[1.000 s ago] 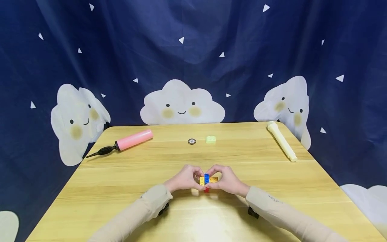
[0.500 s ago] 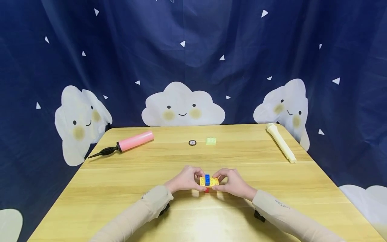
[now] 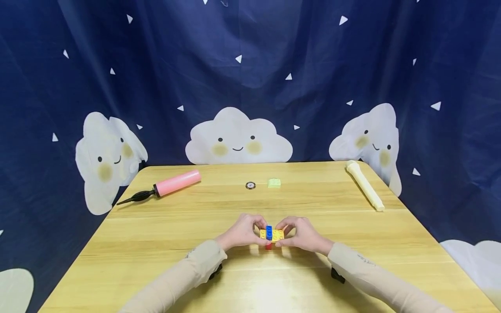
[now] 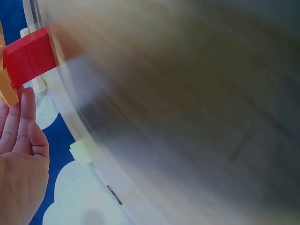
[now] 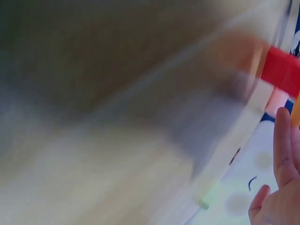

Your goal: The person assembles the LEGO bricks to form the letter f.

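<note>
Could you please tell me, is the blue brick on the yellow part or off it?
On: in the head view, the blue brick lies across the yellow part, whose studs show on both sides.

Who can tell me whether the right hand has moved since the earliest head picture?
Yes. Judged against the pale green block, the right hand has shifted to the right, away from the blue block.
</note>
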A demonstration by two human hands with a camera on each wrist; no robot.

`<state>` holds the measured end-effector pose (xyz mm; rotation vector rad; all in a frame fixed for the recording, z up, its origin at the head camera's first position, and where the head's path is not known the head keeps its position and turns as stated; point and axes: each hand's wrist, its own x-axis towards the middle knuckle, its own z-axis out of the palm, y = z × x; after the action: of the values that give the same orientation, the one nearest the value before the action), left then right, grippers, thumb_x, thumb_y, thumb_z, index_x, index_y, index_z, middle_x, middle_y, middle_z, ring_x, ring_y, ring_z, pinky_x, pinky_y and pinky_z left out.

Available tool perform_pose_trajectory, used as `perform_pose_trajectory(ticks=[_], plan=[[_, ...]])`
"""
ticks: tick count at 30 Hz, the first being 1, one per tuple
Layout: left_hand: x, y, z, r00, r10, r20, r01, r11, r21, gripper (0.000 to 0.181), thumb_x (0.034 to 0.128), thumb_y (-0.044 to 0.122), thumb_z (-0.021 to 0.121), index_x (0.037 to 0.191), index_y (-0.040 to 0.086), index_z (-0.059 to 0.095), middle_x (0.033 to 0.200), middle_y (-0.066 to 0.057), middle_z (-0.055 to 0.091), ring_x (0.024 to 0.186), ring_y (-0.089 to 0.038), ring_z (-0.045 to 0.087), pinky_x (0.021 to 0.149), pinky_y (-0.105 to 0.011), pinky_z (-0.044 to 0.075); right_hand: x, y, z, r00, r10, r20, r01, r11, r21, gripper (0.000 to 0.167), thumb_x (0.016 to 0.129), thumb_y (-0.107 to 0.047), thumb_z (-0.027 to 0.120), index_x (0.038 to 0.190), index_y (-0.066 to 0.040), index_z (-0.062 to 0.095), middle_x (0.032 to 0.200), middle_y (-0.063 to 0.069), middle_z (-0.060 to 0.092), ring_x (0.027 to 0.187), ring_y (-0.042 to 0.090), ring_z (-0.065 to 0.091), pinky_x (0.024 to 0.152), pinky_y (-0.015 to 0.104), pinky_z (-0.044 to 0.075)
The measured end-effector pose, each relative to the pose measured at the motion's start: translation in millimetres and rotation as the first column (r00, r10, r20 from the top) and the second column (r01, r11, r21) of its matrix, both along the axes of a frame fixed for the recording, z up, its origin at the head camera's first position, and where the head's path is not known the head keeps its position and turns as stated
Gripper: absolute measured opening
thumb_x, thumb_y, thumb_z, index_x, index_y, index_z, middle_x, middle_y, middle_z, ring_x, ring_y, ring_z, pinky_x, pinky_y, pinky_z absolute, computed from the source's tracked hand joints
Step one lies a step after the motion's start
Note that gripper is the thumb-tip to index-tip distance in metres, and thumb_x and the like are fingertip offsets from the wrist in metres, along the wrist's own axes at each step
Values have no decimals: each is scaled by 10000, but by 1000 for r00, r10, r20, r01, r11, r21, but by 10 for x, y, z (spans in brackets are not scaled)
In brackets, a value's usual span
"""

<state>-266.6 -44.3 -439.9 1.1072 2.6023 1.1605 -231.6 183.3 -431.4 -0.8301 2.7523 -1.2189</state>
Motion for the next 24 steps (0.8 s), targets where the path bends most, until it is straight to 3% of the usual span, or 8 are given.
perform_pose_trajectory(ticks=[7,12,17,20,24], plan=[[-6,8,1,999,-3,44,3,1000,-2,315,683,279,843,888,122,663,838,55,676,698,-61,553,602,-188,464,-215,178,79,996,-59,72,64,995,-70,496,757,-308,806,1101,13,650,1084,178,676,876,199,664,737,272,522],[-3,6,-1,999,9,35,-9,1000,-7,324,670,292,853,878,127,669,825,58,678,708,-76,564,633,-191,457,-456,245,30,989,-143,33,144,989,-29,487,777,-305,791,1112,16,643,1076,168,673,867,187,662,749,306,526],[0,20,-5,999,15,28,-15,1000,-4,336,656,289,861,880,118,676,807,60,678,704,-106,585,634,-189,450,-655,177,-50,970,-244,14,244,970,-16,525,763,-264,805,1180,-7,617,1095,171,666,909,252,671,798,390,542],[-12,29,-21,1000,13,16,-12,1000,-4,336,653,283,861,868,110,670,792,65,671,690,-69,570,629,-179,450,-757,96,-88,953,-303,17,303,953,-12,563,768,-257,801,1232,-24,586,1131,165,652,968,293,661,994,472,398],[-9,38,-29,1000,13,16,-13,1000,1,340,647,270,863,861,101,660,790,60,665,682,-12,540,630,-169,459,-892,17,-109,937,-347,42,346,938,21,640,767,-262,798,1302,-35,531,1224,177,611,1046,328,637,1015,594,230]])
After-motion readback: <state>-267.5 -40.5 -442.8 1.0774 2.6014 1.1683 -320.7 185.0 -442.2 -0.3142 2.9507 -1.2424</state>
